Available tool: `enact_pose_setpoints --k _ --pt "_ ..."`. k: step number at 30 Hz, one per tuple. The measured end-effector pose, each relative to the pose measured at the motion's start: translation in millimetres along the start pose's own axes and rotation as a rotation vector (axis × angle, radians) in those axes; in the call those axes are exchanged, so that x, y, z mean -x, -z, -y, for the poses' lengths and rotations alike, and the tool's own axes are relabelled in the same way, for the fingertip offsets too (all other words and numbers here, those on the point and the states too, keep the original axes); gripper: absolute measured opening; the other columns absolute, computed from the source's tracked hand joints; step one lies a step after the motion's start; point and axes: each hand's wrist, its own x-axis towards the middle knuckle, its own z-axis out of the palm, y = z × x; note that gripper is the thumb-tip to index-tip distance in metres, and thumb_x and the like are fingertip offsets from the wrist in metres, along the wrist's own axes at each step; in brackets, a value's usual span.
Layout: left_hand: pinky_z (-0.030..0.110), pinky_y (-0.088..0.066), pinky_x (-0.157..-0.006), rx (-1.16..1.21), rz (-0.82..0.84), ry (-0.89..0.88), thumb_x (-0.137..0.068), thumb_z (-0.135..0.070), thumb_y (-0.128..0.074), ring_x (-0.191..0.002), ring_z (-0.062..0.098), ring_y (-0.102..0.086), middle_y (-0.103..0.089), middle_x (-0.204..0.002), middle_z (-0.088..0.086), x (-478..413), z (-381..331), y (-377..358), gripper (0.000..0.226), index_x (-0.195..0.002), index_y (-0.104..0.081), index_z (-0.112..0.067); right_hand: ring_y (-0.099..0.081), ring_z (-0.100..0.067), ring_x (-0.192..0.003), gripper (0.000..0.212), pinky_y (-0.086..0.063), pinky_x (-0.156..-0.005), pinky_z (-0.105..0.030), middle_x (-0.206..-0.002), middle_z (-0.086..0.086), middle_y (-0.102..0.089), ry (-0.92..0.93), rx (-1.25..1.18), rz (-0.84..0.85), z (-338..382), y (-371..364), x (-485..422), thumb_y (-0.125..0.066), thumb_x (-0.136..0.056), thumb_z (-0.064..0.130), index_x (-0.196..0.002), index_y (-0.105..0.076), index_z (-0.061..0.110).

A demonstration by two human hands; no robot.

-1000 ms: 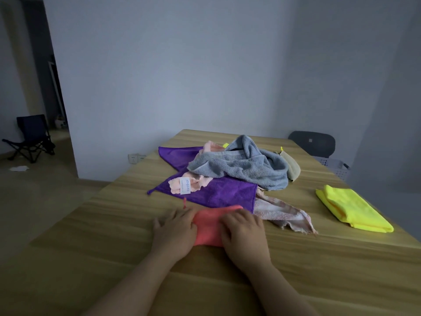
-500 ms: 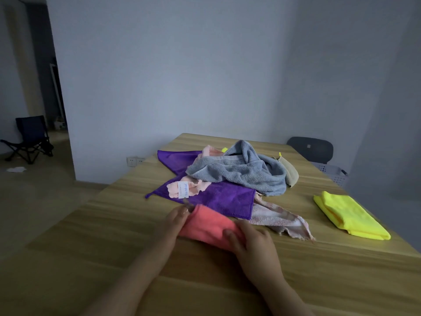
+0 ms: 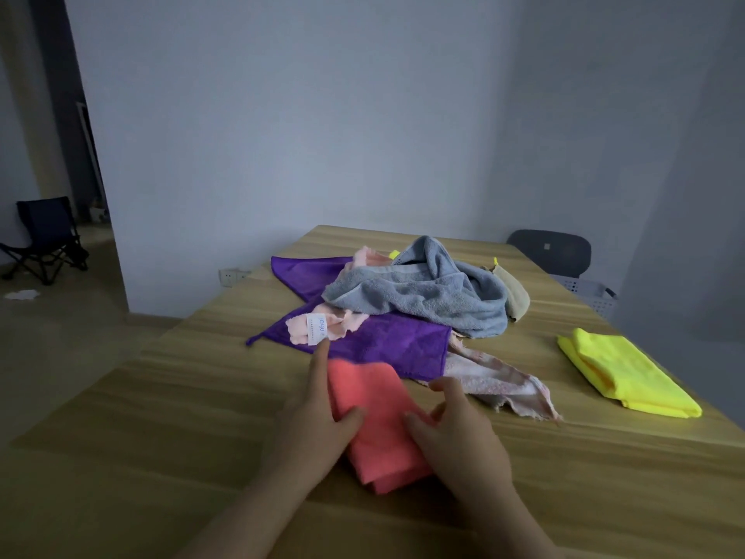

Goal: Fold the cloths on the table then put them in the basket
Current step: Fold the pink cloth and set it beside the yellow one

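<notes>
Both hands are on the coral cloth (image 3: pixel 375 417), which lies folded into a thick oblong on the near part of the table (image 3: pixel 161 417), its far end touching or overlapping the purple cloth (image 3: pixel 387 344). The left hand (image 3: pixel 318 413) is flat and loose: its forefinger runs straight along the cloth's left edge and its thumb rests on top. The right hand (image 3: pixel 455 441) is more closed, with the thumb pressed onto the upper face and the fingers curled round the right edge in a pinch. Whether those fingertips reach under the fold is hidden by the hand itself. The near end of the cloth shows stacked layers; how many is hard to count in the dim light.

Beyond it, the purple cloth lies spread out under a pale pink cloth (image 3: pixel 338 322) with a white label, and a grey towel (image 3: pixel 427 292) is heaped over both. A beige cloth (image 3: pixel 518 294) pokes out behind the towel, mostly covered. A frayed pink-and-white cloth (image 3: pixel 496 381) trails out to the right of the purple one. Well apart, by the right edge, lies a folded yellow cloth (image 3: pixel 621 373).

Past the table's far right corner, the basket (image 3: pixel 592 296) shows only its pale perforated rim, beside a dark chair back (image 3: pixel 552 252).
</notes>
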Motion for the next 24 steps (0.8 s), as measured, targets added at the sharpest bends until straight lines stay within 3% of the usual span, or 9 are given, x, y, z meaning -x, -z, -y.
enact_pose_setpoints --k 2,6,8,10,12,14,18,22,24 --pt "0.028 -0.042 -0.069 -0.207 -0.012 0.015 -0.076 -0.051 -0.063 -0.096 0.015 -0.058 -0.056 -0.108 -0.006 -3.5 6.5 1.7 0.084 -0.139 -0.008 -0.051 -0.055 -0.021 -0.107 0.046 -0.041 -0.076 -0.033 -0.121 0.005 -0.05 0.086 0.274 -0.14 -1.0 0.8 3.6 -0.056 -0.08 0.038 -0.124 -0.045 0.034" --pt "0.032 -0.039 -0.097 -0.095 0.042 -0.039 -0.09 -0.034 -0.052 -0.114 0.008 -0.047 -0.046 -0.129 -0.018 -9.5 9.4 3.5 0.029 -0.116 -0.057 -0.046 -0.062 -0.03 -0.109 0.04 -0.052 -0.082 -0.043 -0.121 -0.007 -0.064 0.524 0.394 -0.413 11.7 -2.2 7.4 -0.062 -0.065 0.022 -0.104 -0.07 0.021" --pt "0.036 -0.033 -0.105 -0.126 0.015 -0.033 -0.093 -0.026 -0.046 -0.124 0.009 -0.043 -0.049 -0.133 -0.02 -11.7 9.8 1.9 0.031 -0.113 -0.061 -0.044 -0.052 -0.027 -0.124 0.042 -0.046 -0.095 -0.043 -0.132 -0.004 -0.058 0.624 0.468 -0.255 20.5 -10.3 9.4 -0.048 -0.079 0.028 -0.117 -0.065 0.019" --pt "0.037 -0.035 -0.103 -0.071 -0.097 0.032 -0.091 -0.016 -0.045 -0.119 0.015 -0.049 -0.059 -0.126 -0.012 -12.5 11.1 2.5 0.036 -0.111 -0.063 -0.04 -0.025 -0.019 -0.142 0.049 -0.022 -0.114 -0.035 -0.15 0.001 -0.035 0.6 0.487 0.036 21.5 -21.7 4.1 -0.032 -0.096 0.036 -0.14 -0.041 0.02" --pt "0.037 -0.041 -0.096 0.018 -0.2 0.087 -0.089 -0.009 -0.044 -0.109 0.021 -0.055 -0.065 -0.116 -0.003 -12.3 14.4 4.3 0.036 -0.106 -0.066 -0.032 -0.008 -0.012 -0.145 0.052 -0.005 -0.116 -0.032 -0.156 0.006 -0.02 0.512 0.482 0.262 16.3 -27.4 -2.1 -0.026 -0.099 0.04 -0.148 -0.024 0.023" --pt "0.035 -0.044 -0.091 0.025 -0.225 0.106 -0.089 -0.006 -0.044 -0.105 0.023 -0.056 -0.065 -0.113 0.001 -10.7 15.2 4.8 0.035 -0.105 -0.066 -0.028 -0.017 -0.015 -0.143 0.05 -0.01 -0.115 -0.034 -0.152 0.003 -0.03 0.449 0.505 0.273 17.1 -26.3 -2.7 -0.031 -0.096 0.039 -0.143 -0.034 0.021" --pt "0.034 -0.044 -0.091 -0.063 -0.161 0.068 -0.093 -0.013 -0.043 -0.106 0.02 -0.056 -0.064 -0.116 -0.003 -7.7 10.9 3.5 0.033 -0.112 -0.062 -0.032 -0.046 -0.024 -0.12 0.041 -0.025 -0.104 -0.036 -0.128 -0.005 -0.055 0.402 0.563 0.018 23.2 -23.4 5.9 -0.035 -0.088 0.04 -0.115 -0.056 0.017" --pt "0.034 -0.037 -0.1 -0.164 -0.079 -0.032 -0.095 -0.019 -0.041 -0.116 0.013 -0.051 -0.058 -0.125 -0.011 -8.2 11.3 1.5 0.033 -0.119 -0.056 -0.035 -0.002 -0.018 -0.146 0.059 0.0 -0.115 -0.041 -0.158 0.003 -0.011 0.427 0.534 0.184 14.8 -30.9 4.3 -0.028 -0.094 0.05 -0.147 -0.024 0.023" --pt "0.035 -0.032 -0.105 -0.23 -0.019 -0.059 -0.096 -0.023 -0.039 -0.121 0.011 -0.047 -0.053 -0.13 -0.013 -7.2 11.4 1.0 0.034 -0.124 -0.051 -0.038 0.002 -0.016 -0.146 0.061 0.001 -0.116 -0.041 -0.159 0.004 -0.008 0.405 0.539 0.256 12.4 -30.3 2.8 -0.025 -0.095 0.051 -0.149 -0.016 0.025"
